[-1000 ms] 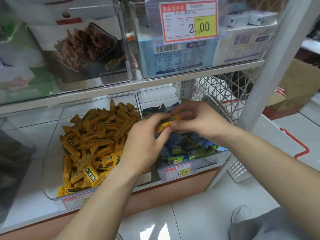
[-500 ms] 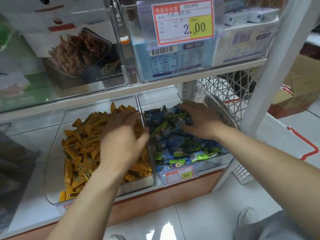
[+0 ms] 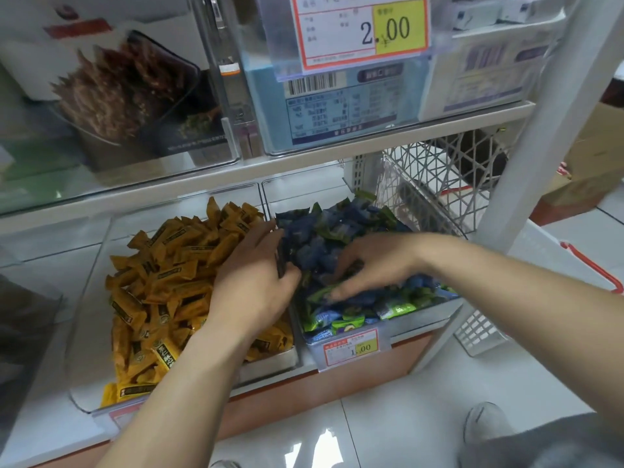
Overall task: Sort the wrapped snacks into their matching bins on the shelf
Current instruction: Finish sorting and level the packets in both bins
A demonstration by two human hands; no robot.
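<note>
Head view down onto the lower shelf (image 3: 37,255): shows yellow snacks (image 3: 169,265) heaped in the left bin (image 3: 89,309), blue and green snacks (image 3: 320,238) in the right bin (image 3: 425,317). Shows the left hand (image 3: 253,288) lying flat and relaxed across the yellow heap beside the shared wall, gripping nothing visible. Shows the right hand (image 3: 371,261) raking bent fingers (image 3: 337,289) into the blue-green heap, probably hunting strays; cannot tell whether anything is pinched.

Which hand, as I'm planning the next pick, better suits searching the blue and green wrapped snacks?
Probably the right hand: its fingers lie spread on the blue and green wrapped snacks, while the left hand sits at the divider beside the yellow wrapped snacks.
</note>
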